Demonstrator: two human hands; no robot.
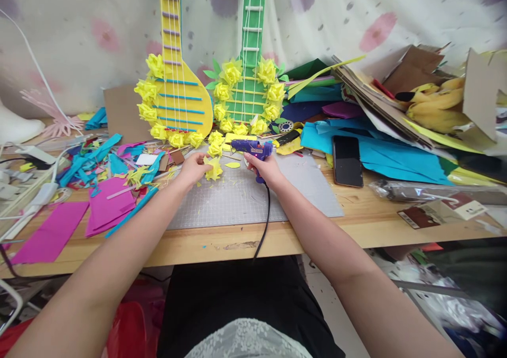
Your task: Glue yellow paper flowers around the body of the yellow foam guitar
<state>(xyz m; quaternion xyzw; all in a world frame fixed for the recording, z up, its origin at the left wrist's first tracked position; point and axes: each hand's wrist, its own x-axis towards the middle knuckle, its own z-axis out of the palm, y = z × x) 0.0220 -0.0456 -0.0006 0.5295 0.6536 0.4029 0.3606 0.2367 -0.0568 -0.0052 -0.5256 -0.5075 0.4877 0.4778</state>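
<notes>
Wooden table [198, 244], left hand [193, 170] pinching yellow flower [214, 169], right hand [266, 169] gripping purple glue gun [252, 147]

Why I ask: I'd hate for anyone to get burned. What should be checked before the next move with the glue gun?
1. Flower secured: ok; the left hand holds a yellow flower by its edge.
2. Glue gun held: ok; the right hand grips the purple glue gun.
3. Nozzle apart from left hand: ok; the nozzle points leftward, with a gap visible.
4. Nozzle hot, glue flowing: cannot tell.
5. Cord free of the arms: ok; the black cord hangs between them, over the table edge.
6. Mat clear: not ok; yellow scraps and a leaf-shaped piece lie on the mat.
</notes>
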